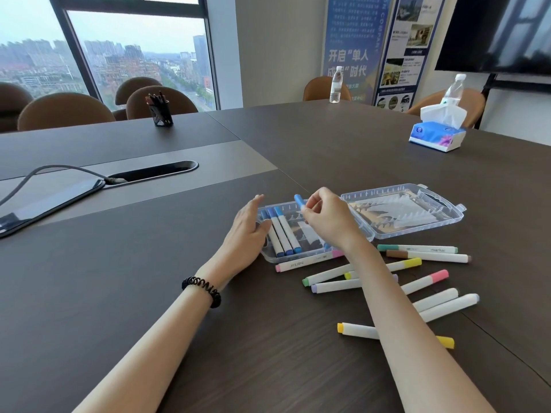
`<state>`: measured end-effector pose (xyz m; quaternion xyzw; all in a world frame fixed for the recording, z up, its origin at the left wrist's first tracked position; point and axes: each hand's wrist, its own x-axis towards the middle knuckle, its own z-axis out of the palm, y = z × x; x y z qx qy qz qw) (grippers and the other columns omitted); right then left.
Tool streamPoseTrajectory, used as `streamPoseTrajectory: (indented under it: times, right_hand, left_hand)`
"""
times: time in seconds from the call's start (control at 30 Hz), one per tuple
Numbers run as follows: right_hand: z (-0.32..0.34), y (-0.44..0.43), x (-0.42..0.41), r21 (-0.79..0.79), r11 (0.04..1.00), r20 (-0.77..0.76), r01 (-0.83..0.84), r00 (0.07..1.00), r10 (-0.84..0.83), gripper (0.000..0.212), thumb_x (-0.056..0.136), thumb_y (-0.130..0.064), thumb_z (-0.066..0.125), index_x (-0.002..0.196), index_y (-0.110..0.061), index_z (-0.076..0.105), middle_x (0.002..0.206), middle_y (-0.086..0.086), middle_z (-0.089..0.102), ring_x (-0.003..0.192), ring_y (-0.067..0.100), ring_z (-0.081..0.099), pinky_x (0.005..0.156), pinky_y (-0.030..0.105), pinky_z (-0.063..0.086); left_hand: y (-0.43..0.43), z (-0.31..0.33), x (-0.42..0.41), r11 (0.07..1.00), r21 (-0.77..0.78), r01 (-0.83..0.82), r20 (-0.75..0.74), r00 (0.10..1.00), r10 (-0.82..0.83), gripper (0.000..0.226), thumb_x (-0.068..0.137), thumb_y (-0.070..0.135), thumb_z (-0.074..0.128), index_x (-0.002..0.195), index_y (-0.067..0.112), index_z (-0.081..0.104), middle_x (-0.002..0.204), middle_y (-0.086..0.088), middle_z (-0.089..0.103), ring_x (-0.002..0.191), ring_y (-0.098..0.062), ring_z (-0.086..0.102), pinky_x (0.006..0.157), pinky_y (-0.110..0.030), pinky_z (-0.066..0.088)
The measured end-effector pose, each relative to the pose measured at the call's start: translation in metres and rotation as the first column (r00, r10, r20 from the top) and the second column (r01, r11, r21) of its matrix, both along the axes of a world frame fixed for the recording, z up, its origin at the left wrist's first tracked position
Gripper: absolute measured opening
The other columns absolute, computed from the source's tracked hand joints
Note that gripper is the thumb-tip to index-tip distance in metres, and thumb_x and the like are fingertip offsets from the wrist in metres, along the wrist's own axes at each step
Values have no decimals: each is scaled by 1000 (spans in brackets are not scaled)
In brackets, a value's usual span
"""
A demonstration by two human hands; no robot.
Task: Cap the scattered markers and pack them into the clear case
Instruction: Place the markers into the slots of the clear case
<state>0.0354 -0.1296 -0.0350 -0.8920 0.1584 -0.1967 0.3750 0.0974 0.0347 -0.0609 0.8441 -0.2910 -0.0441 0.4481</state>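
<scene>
Head view: the right hand [326, 217] has a narrow fingertip grip on a light-blue-capped white marker [299, 200], held just above the tray of the clear hinged plastic case [365, 226]; only the blue end shows past the fingers, and the barrel is hidden behind the hand. The left hand [249, 226] holds nothing: its fingers lie loosely open against the left wall of the case, apparently steadying it.

Inside the tray, three blue-capped white markers [281, 234] lie side by side at the left end, with the remaining slots looking unfilled. The lid lies flat and open to the right, empty.

By my judgement the packing is at an early stage: three markers seated, a fourth about to go in, and most of the set not yet packed. On the dark wood-grain tabletop [149, 293] a pink-ended white marker [307, 260] lies touching the near wall of the case, and a loose scatter of pastel-ended white markers [417, 281] (teal, brown, yellow, green, lilac, pink, pale grey) spreads near the right forearm. Those that show fully seem capped, though some ends are hidden under the arm.

Readable writing is scarce: "marker" is printed on the barrel of the teal-ended marker [417, 249], and the same word appears inverted on the pink one. The blue standing banner [351, 49] at the far wall carries large Chinese characters reading roughly 开启"单人…"时代; smaller text is too fine to read.
</scene>
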Motion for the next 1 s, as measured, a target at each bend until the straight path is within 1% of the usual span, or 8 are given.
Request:
streamPoseTrajectory:
  times: [0.07, 0.17, 0.3, 0.43, 0.63, 0.83, 0.9, 1.0]
  right_hand:
    - [-2, 6, 2, -39, 998, -25, -49, 999, 48, 5, 95, -17, 56, 97, -16, 51, 86, 0, 59, 74, 11, 58, 55, 17, 42]
    - [-6, 13, 5, -124, 992, -2, -29, 1000, 29, 6, 94, -15, 57, 99, -15, 53, 93, 2, 61, 79, 12, 58, 59, 17, 44]
    - [-12, 19, 11, -183, 983, 64, 18, 998, -6, 6, 93, -19, 60, 95, -15, 56, 102, 2, 58, 85, 13, 58, 64, 18, 43]
    - [-11, 17, 9, -160, 985, 1, -58, 998, 59, 12, 92, -20, 62, 101, -12, 63, 103, 2, 62, 88, 11, 57, 68, 18, 42]
    - [-7, 10, 4, -156, 986, 7, -66, 998, 68, 14, 84, -14, 71, 98, -13, 67, 98, 2, 66, 86, 11, 61, 68, 17, 46]
    - [-10, 13, 7, -213, 976, 35, -34, 999, 42, 12, 85, -16, 71, 96, -12, 71, 98, 2, 68, 82, 9, 59, 65, 15, 43]
    - [-10, 8, 5, -202, 977, 10, -73, 997, 76, 17, 86, -21, 70, 102, -14, 71, 104, 0, 67, 88, 9, 59, 73, 19, 47]
    - [-10, -2, 2, -238, 956, -117, -174, 982, 149, 31, 91, -31, 62, 121, -23, 65, 127, -3, 56, 120, 15, 45, 100, 38, 41]
  left_hand:
    - [1, 1, 2, 1000, 14, -28, 10, 1000, 28, 50, 101, 19, 43, 148, 24, 26, 155, -2, 27, 121, -6, 39, 97, -24, 30]
    - [2, -1, 6, 999, 21, -44, -8, 999, 44, 48, 100, 21, 46, 145, 24, 29, 152, -4, 33, 129, -13, 39, 91, -23, 35]
    - [3, -1, 8, 998, 26, -52, -3, 999, 52, 48, 99, 23, 50, 143, 22, 33, 149, -4, 39, 134, -18, 38, 95, -26, 35]
    - [3, -2, 6, 998, 41, -54, 24, 998, 53, 47, 99, 23, 50, 143, 21, 33, 148, -3, 39, 134, -17, 37, 97, -26, 34]
    - [4, -1, 6, 997, 58, -50, 34, 998, 48, 44, 100, 24, 48, 141, 21, 35, 147, -4, 41, 133, -18, 38, 106, -40, 40]
    - [3, -2, 5, 996, 69, -53, 59, 997, 49, 43, 100, 23, 47, 141, 20, 35, 148, -4, 39, 135, -17, 35, 100, -29, 35]
    - [3, -2, 5, 996, 72, -50, 63, 997, 46, 43, 100, 23, 47, 141, 19, 36, 148, -4, 40, 135, -17, 35, 102, -31, 35]
    - [3, -3, 6, 996, 76, -45, 59, 997, 41, 43, 100, 24, 47, 141, 19, 36, 148, -4, 39, 135, -18, 36, 103, -33, 36]
